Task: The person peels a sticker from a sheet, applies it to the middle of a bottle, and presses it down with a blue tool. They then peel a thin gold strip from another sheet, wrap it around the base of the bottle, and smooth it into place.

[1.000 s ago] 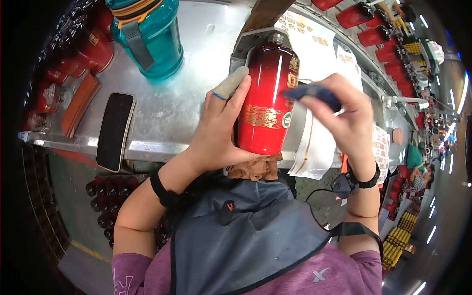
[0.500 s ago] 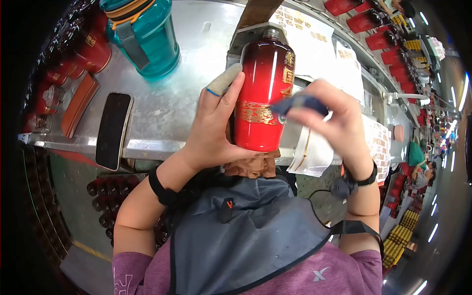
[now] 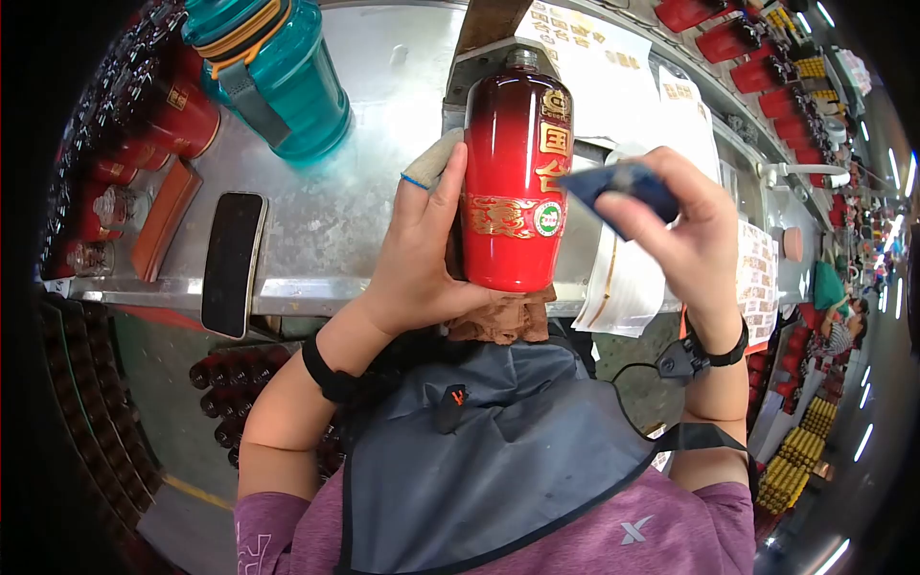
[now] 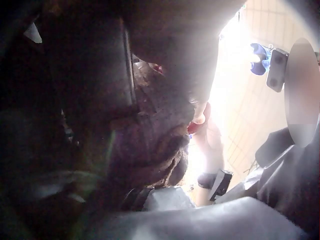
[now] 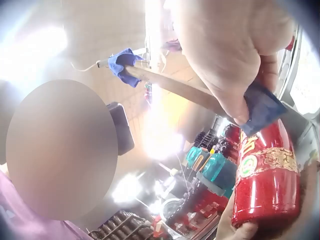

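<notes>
A glossy red bottle (image 3: 513, 251), dark toward its neck, leans back on a brown-padded rest (image 3: 498, 319) in the head view. Gold characters, a gold band and a round green-and-white emblem (image 3: 547, 218) face up. My left hand (image 3: 414, 240) grips the bottle by its left side and base, a pale cloth cot (image 3: 431, 161) over one fingertip. Between thumb and fingers, my right hand (image 3: 698, 230) pinches a flat dark blue scraper (image 3: 628, 192), its pointed corner right beside the lower gold character. The right wrist view shows the scraper (image 5: 262, 109) overlapping the bottle's upper part.
A teal water jug (image 3: 311, 115), a phone (image 3: 233, 264) and a brown case (image 3: 165, 218) stand or lie left on the metal table (image 3: 383, 105). Sheets of gold labels (image 3: 599, 81) lie behind and right. More red bottles (image 3: 187, 120) crowd the far left.
The bottle has turned leftward, so its gold characters and emblem face up more. My right hand with the scraper dipped left over the band, then came back right, off the emblem.
</notes>
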{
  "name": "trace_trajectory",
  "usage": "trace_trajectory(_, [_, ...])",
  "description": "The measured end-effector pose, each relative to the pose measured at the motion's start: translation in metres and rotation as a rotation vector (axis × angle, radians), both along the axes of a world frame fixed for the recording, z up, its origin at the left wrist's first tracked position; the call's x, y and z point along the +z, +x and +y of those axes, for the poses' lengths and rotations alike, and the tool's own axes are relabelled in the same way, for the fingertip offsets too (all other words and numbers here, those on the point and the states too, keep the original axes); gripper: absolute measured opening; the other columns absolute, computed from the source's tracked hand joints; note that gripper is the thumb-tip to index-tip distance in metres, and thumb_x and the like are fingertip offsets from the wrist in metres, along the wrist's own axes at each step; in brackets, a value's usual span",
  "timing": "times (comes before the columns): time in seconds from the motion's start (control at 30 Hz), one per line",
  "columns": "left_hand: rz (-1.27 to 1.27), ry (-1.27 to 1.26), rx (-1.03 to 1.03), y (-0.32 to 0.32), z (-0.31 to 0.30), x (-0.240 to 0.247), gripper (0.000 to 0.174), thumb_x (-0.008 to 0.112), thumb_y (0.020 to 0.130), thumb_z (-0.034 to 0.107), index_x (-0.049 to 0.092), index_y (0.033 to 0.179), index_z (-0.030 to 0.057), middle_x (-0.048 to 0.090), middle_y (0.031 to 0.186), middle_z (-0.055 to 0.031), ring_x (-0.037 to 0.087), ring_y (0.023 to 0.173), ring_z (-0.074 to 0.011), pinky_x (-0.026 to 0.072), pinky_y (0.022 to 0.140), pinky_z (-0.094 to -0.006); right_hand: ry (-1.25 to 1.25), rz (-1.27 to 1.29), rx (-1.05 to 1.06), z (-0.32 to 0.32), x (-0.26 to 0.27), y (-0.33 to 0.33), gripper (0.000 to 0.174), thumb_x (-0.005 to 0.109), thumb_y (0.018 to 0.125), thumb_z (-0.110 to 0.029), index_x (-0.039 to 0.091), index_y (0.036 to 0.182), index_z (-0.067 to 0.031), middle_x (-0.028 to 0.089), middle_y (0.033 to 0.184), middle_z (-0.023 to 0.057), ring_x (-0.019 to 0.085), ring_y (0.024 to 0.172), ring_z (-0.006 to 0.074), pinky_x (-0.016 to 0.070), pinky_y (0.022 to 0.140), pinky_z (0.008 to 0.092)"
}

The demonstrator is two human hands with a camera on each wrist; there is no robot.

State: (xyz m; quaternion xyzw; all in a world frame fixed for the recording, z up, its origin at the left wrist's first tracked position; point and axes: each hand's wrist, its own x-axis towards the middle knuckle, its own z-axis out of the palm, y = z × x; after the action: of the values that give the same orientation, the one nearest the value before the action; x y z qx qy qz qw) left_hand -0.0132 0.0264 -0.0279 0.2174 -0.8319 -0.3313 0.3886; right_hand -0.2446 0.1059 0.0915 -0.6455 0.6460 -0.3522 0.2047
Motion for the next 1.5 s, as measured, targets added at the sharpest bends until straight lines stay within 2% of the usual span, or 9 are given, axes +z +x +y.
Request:
trace_trajectory(0.1, [0.005,-0.02,0.0,-0.001,0.0,-0.001,0.121,0.092,0.06,0.031,0.024,0.154,-0.0035,0.037,0.148,-0.0252,0.04,0.134,-0.0414,0.0358,0.112,-0.0456,-0.072,0.12,0.165,-0.001,-0.001,0.01,0.024,0.081,0.082,-0.014,0.071,0.099,-0.0014,0.066,0.08,0.0034,0.06,0.074,0.0092,0.049,0.068,0.0258])
trace_trajectory(0.23, [0.025,-0.015,0.012,-0.001,0.0,0.001,0.119,0.093,0.059,0.031,0.028,0.153,-0.0025,0.039,0.148,-0.0247,0.042,0.133,-0.0407,0.0366,0.111,-0.0455,-0.063,0.004,-0.177,-0.012,0.0,-0.007,0.021,0.078,0.083,-0.008,0.071,0.102,-0.0012,0.067,0.08,0.003,0.061,0.074,0.0102,0.0493,0.07,0.0258])
trace_trajectory(0.37, [0.08,-0.043,0.058,0.001,0.0,0.004,0.112,0.094,0.057,0.032,0.039,0.149,0.0003,0.045,0.148,-0.021,0.046,0.131,-0.0378,0.0383,0.109,-0.0443,0.027,0.008,0.368,-0.011,0.013,0.014,0.024,0.08,0.08,-0.011,0.071,0.099,-0.0013,0.068,0.085,0.0097,0.064,0.075,0.0202,0.051,0.073,0.0303])
trace_trajectory(0.57, [0.086,-0.115,0.081,0.004,0.0,0.008,0.105,0.093,0.057,0.034,0.047,0.146,0.0035,0.047,0.149,-0.0154,0.048,0.127,-0.0358,0.0395,0.108,-0.0444,-0.165,0.268,-0.044,-0.031,0.019,0.004,0.023,0.08,0.078,-0.01,0.072,0.099,-0.0031,0.068,0.084,0.0092,0.065,0.075,0.0214,0.0507,0.069,0.0309])
trace_trajectory(0.67, [0.075,-0.141,0.103,0.002,0.001,0.008,0.105,0.093,0.056,0.035,0.047,0.145,0.0041,0.048,0.149,-0.0154,0.048,0.127,-0.0357,0.0397,0.108,-0.0446,0.046,0.124,0.439,-0.026,0.025,0.026,0.015,0.077,0.084,-0.006,0.07,0.097,-0.0006,0.062,0.076,0.0022,0.057,0.073,0.0094,0.0444,0.065,0.0229])
trace_trajectory(0.8, [0.072,-0.145,0.102,0.002,0.0,0.008,0.106,0.093,0.055,0.036,0.047,0.146,0.0044,0.047,0.149,-0.0151,0.048,0.127,-0.0356,0.0397,0.108,-0.0446,-0.065,0.322,-0.039,-0.042,0.025,0.009,0.017,0.076,0.083,-0.012,0.072,0.097,-0.003,0.068,0.081,0.0096,0.066,0.071,0.0199,0.0513,0.067,0.0293])
trace_trajectory(0.93, [0.077,-0.083,0.064,0.002,0.0,0.005,0.11,0.094,0.055,0.034,0.043,0.148,0.0037,0.045,0.15,-0.0172,0.048,0.129,-0.0366,0.0406,0.108,-0.0444,0.025,0.131,0.407,-0.031,0.023,0.02,0.024,0.081,0.078,-0.01,0.072,0.099,-0.0031,0.068,0.083,0.0092,0.065,0.073,0.0214,0.0509,0.067,0.0295])
trace_trajectory(1.1, [0.062,0.054,-0.01,0.006,0.002,0.0,0.115,0.094,0.059,0.032,0.034,0.151,-0.0012,0.042,0.148,-0.0234,0.047,0.131,-0.0389,0.041,0.107,-0.0448,-0.018,0.035,-0.238,-0.022,0.01,-0.044,0.022,0.076,0.088,-0.013,0.07,0.104,-0.0004,0.067,0.081,-0.0002,0.06,0.071,0.0048,0.0491,0.065,0.0218])
trace_trajectory(1.5, [-0.117,0.18,-0.082,0.002,0.0,0.002,0.119,0.089,0.065,0.028,0.018,0.155,-0.0043,0.046,0.14,-0.0231,0.049,0.123,-0.0387,0.0401,0.105,-0.0452,0.031,-0.444,-0.437,0.094,-0.013,-0.107,0.027,0.052,0.105,-0.018,0.066,0.123,-0.0039,0.059,0.087,-0.0062,0.054,0.082,0.0005,0.0435,0.073,0.0181])
